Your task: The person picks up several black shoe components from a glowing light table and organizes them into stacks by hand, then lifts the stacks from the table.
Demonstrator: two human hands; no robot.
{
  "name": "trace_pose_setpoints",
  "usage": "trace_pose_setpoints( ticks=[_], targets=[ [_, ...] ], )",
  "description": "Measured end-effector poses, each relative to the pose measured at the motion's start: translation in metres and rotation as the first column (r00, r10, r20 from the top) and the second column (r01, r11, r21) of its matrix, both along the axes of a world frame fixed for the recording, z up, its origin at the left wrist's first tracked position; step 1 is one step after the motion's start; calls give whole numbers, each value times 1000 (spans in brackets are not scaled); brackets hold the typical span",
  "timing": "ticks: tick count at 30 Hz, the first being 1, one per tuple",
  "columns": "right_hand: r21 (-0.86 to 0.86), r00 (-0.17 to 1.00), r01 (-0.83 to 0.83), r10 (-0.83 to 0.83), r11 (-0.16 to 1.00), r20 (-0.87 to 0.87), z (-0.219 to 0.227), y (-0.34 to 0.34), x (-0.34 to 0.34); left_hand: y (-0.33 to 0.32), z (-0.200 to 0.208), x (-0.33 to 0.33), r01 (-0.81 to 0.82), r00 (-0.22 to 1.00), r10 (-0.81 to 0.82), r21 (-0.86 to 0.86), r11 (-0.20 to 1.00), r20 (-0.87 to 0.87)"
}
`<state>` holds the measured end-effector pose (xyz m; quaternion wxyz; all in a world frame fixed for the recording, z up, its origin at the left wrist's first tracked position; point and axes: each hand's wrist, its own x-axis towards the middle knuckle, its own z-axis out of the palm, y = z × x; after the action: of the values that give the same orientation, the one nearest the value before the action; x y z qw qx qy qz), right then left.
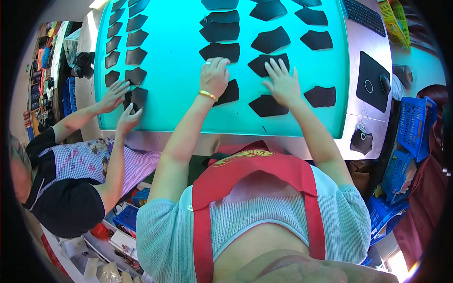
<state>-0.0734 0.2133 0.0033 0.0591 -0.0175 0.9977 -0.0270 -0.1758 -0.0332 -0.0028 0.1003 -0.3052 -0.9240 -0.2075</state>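
Dark, flat cut pieces with angled edges lie in columns on a glowing turquoise tabletop (174, 94). My left hand (215, 78), with a ring and a yellow bracelet, is closed just below one dark piece (219, 51). Its fingers curl in, so their tips and anything under them are hidden. Partly beneath that wrist is another dark piece (230, 93). My right hand (281, 84) is open, fingers spread, with its fingertips on a pointed dark piece (260, 66). Nearer to me, a similar piece (268, 106) lies beside that hand's wrist.
At left, a co-worker's hands (114, 96) touch dark pieces (136, 98) on the same tabletop. A keyboard (364, 16), a mouse (385, 83) on a black pad (370, 92), and white rings on a dark piece (361, 141) occupy the right ledge. Blue baskets (415, 125) stand beyond.
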Motion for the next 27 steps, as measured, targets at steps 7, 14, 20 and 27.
trace_pose_setpoints(
  ticks=[7, 14, 20, 27],
  targets=[
    [21, 939, 147, -146, 989, 313, 46, -18, -5, -2, -8, -3, 118, 990, -113, -64, 991, 87],
    [7, 996, 83, -83, 997, -14, -11, 10, -100, 34, -14, -116, 82, 994, -75, 99, 992, -75],
    [88, 983, 149, -157, 985, 93, 5, -23, -62, 17, -23, -93, 5, 999, -5, 2, 1000, 46],
    [-166, 925, -215, 146, 962, -350, -4, -38, -257, 22, -33, -94, 17, 1000, -17, -16, 1000, 5]
  ],
)
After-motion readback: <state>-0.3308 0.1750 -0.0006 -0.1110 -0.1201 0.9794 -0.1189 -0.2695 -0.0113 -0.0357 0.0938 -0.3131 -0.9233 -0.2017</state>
